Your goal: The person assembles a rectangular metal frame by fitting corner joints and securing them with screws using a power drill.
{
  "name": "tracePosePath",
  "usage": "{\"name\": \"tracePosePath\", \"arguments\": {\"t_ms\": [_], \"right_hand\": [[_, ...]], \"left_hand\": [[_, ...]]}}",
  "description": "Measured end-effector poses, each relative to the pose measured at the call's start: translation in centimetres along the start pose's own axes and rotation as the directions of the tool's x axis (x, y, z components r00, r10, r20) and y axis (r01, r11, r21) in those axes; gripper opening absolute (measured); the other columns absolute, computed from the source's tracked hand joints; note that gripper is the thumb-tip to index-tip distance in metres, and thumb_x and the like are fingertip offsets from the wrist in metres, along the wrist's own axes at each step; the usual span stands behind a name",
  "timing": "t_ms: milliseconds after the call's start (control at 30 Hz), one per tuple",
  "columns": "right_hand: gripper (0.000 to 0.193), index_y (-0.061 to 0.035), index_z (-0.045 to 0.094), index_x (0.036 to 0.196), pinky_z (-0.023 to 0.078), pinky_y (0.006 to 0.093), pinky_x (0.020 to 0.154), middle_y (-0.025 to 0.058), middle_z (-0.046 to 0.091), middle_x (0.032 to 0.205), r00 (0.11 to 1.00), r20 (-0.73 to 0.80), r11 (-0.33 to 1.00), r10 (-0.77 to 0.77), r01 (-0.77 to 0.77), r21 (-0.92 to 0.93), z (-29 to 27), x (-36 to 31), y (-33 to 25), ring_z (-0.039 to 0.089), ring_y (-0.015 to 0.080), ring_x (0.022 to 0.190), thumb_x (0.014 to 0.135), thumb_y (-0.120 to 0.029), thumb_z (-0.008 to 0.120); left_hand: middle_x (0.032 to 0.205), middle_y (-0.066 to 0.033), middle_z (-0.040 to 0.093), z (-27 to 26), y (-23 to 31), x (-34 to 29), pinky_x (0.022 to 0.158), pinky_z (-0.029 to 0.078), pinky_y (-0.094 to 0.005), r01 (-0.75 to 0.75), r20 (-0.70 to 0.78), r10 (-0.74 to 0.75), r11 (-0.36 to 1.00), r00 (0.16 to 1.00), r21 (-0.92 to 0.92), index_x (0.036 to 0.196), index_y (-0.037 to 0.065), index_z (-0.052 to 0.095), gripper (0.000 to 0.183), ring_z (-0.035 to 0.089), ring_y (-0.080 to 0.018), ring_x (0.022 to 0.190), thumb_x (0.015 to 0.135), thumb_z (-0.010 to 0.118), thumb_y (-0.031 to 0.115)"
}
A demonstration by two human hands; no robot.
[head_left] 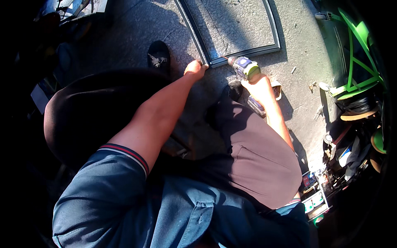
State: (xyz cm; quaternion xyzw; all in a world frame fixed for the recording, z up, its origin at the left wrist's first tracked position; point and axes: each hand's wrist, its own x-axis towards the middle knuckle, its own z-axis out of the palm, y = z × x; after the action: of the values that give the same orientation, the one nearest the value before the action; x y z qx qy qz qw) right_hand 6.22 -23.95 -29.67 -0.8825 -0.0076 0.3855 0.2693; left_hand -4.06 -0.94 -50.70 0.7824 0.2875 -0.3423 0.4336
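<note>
A dark grey rectangular frame (192, 32), like a window frame, lies on the rough concrete in front of me. My left hand (196, 69) has its fingers closed round the near left corner of it. In my right hand (259, 88) is a cordless drill (247, 67) with a dark and lime-green body, gripped by the handle. Its thin bit points left, over the frame's near bar and close to the held corner. Whether the bit touches the metal I cannot tell. The drill's battery base shows below my right wrist.
My black shoe (159, 57) stands left of the frame, and my bent knees flank my arms. A bright green metal stand (351, 84) is at the right, with jumbled tools and containers (316, 198) below it. Small scraps (294, 70) lie on the concrete.
</note>
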Motion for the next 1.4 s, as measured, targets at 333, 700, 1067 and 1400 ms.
{"name": "tracePosePath", "arguments": {"t_ms": [333,700,1067,1400], "right_hand": [[0.040,0.0072,0.069,0.094,0.055,0.0395,0.075,0.0226,0.072,0.083,1.000,0.011,0.984,0.003,-0.005,0.176,1.2,-2.2,4.5,0.073,0.0300,0.084,0.076,-0.027,0.078],[0.026,0.0021,0.065,0.101,0.041,0.0227,0.047,0.0021,0.063,0.078,0.972,0.237,0.891,-0.004,-0.104,0.442,2.0,-3.8,5.3,0.053,0.0065,0.056,0.080,-0.009,0.075],[0.018,0.0016,0.068,0.085,0.041,0.0265,0.046,0.0028,0.063,0.065,0.963,0.261,0.795,0.064,-0.207,0.571,2.0,-3.9,5.3,0.055,0.0087,0.053,0.079,-0.013,0.077],[0.014,-0.0014,0.069,0.088,0.039,0.0232,0.043,0.0007,0.062,0.066,0.956,0.264,0.748,0.131,-0.270,0.606,1.6,-3.9,4.8,0.053,0.0070,0.049,0.080,-0.011,0.075]], "left_hand": [[0.085,-0.0113,0.066,2.6,-1.5,-2.4,0.052,0.052,-0.0384,0.249,0.209,-0.135,0.540,0.969,-0.804,0.103,0.007,0.048,0.009,0.063,-0.0232,0.061,0.096,0.044,0.007],[0.096,-0.0130,0.069,2.1,1.7,-4.6,0.070,0.061,-0.0332,0.349,0.339,-0.086,0.305,0.937,-0.886,0.108,0.002,0.055,0.011,0.069,-0.0206,0.081,0.098,0.057,0.004],[0.104,-0.0139,0.067,2.8,0.5,-3.3,0.073,0.058,-0.0317,0.370,0.381,0.191,0.092,0.905,-0.925,0.122,0.001,0.057,0.025,0.063,-0.0150,0.079,0.097,0.055,0.002],[0.100,-0.0120,0.066,2.9,0.9,-3.5,0.076,0.057,-0.0315,0.406,0.399,0.251,0.026,0.882,-0.914,0.116,0.001,0.061,0.019,0.064,-0.0158,0.079,0.098,0.056,0.005]]}}
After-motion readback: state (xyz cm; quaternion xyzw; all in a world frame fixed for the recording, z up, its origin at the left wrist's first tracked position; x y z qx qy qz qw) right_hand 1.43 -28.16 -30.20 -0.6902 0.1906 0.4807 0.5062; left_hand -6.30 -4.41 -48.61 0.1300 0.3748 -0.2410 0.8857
